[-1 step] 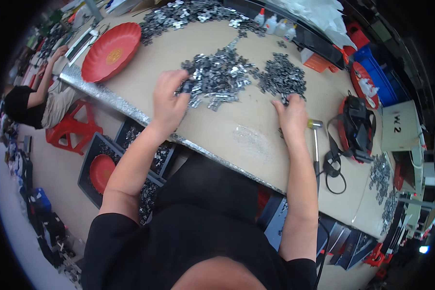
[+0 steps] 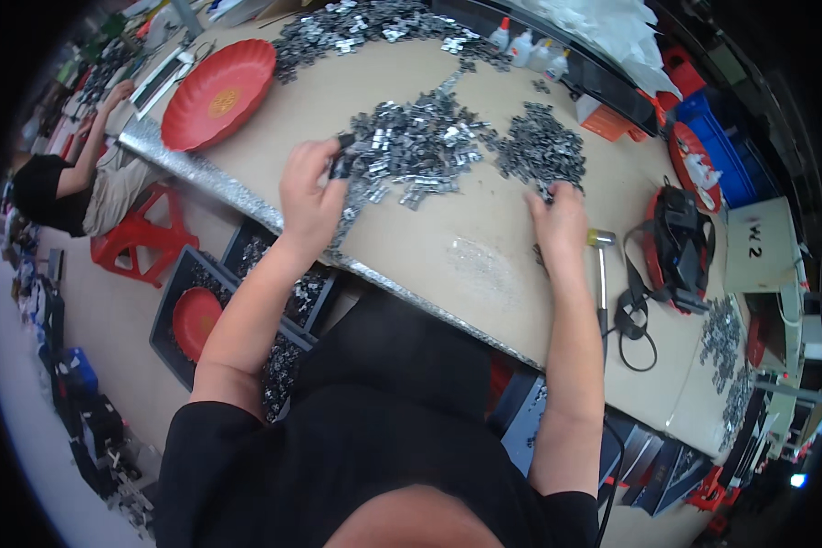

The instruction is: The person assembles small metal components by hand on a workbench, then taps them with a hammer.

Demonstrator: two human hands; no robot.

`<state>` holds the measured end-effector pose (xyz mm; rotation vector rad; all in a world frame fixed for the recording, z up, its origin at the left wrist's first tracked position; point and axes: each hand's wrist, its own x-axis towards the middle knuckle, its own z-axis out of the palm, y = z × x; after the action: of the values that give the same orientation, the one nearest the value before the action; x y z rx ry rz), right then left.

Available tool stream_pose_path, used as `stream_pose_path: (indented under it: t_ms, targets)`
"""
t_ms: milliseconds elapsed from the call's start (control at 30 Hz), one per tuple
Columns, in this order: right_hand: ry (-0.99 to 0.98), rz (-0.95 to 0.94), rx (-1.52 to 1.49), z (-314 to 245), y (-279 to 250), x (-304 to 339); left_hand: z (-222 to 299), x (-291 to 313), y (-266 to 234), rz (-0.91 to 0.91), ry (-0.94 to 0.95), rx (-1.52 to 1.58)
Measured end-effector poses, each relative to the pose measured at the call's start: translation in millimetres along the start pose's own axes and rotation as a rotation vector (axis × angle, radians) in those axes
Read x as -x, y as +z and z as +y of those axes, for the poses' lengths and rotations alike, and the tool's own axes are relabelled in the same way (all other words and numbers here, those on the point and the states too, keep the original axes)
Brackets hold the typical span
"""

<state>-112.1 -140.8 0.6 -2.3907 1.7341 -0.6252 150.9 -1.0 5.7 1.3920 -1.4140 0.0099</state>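
Note:
My left hand (image 2: 310,192) is at the left edge of a large pile of small silvery metal pieces (image 2: 416,142). Black coverings show on its thumb and a fingertip, and a gap separates the two. A smaller, darker pile of metal pieces (image 2: 541,146) lies to the right. At that pile's near edge is my right hand (image 2: 564,219), its fingers curled down. Small dark pieces show by those fingertips, but exactly what they grip is hidden. Right of my right wrist lies a hammer (image 2: 601,265) with a yellowish head end.
A red scalloped dish (image 2: 192,119) sits at the table's left edge. Black strapped gear (image 2: 676,242) lies to the right. Small bottles (image 2: 521,47) stand at the back, near a further heap of pieces (image 2: 374,23). Grey bins (image 2: 187,274) are below left; a person (image 2: 55,196) sits beyond.
My left hand has drawn slightly leftward from the large pile, and its thumb and finger have spread. My right hand stays at the smaller pile. The whole view has shifted a little.

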Motion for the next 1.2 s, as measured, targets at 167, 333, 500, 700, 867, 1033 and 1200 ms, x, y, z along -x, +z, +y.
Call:
stream_pose_path:
  t_ms: [167,333,500,700,867,1033,1200]
  targets:
    - [-0.09,0.007,-0.056,2.8,-11.9,-2.9,-18.8,48.3,-37.3,-0.202,-0.279,-0.25]
    - [-0.105,0.094,-0.188,1.5,-14.0,-3.4,-10.2,40.5,-16.9,-0.326,-0.062,-0.27]
    - [0.101,-0.138,-0.677,-8.5,-20.5,10.5,2.1,32.9,-10.4,-0.437,0.027,-0.327]
    - [0.262,-0.579,-1.335,-11.3,-25.3,36.0,45.4,18.4,35.4,-0.237,-0.833,0.991]
    - [0.259,-0.517,-1.569,-29.5,-10.5,36.2,45.2,12.2,98.8,-0.496,-0.814,1.149]
    - [0.126,-0.428,-1.221,-1.5,-19.8,27.5,51.9,-27.8,111.0,-0.815,-0.732,0.907]
    - [0.065,-0.412,-1.074,15.9,-33.7,32.4,58.8,-35.5,143.9,-1.028,-0.828,0.941]
